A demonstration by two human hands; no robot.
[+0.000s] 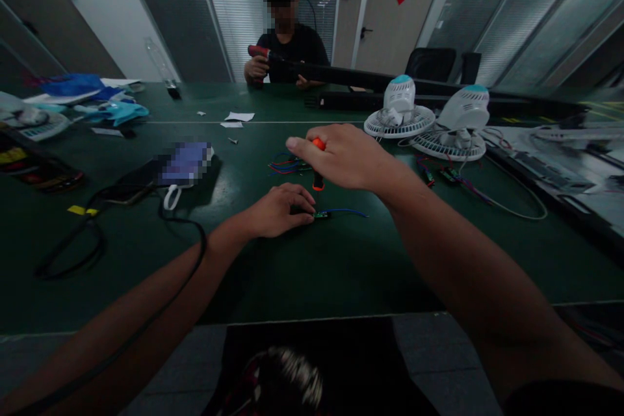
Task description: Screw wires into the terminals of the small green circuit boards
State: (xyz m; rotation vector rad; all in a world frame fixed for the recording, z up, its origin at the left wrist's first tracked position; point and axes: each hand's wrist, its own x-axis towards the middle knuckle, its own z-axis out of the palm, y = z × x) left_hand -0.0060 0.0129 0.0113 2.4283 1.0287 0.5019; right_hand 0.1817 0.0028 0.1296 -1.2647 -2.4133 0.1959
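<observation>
On the green table lies a small green circuit board [322,214], with a blue wire [348,210] running off to its right. The thumb and fingers of my left hand [285,209] pinch the board's left end. My right hand [344,155] is wrapped round the orange and black handle of a screwdriver [318,183], held upright above the board. Its shaft points down at the board; whether the tip touches is too small to tell. Behind my right hand is a bundle of red, blue and black wires [283,165], partly hidden by it.
Two white fan heads [400,118] stand at the right, near more wired boards [449,173]. To the left lie a phone [185,162] and a black cable [100,244] crossing my left arm. Across the table a person [292,45] holds a red and black tool.
</observation>
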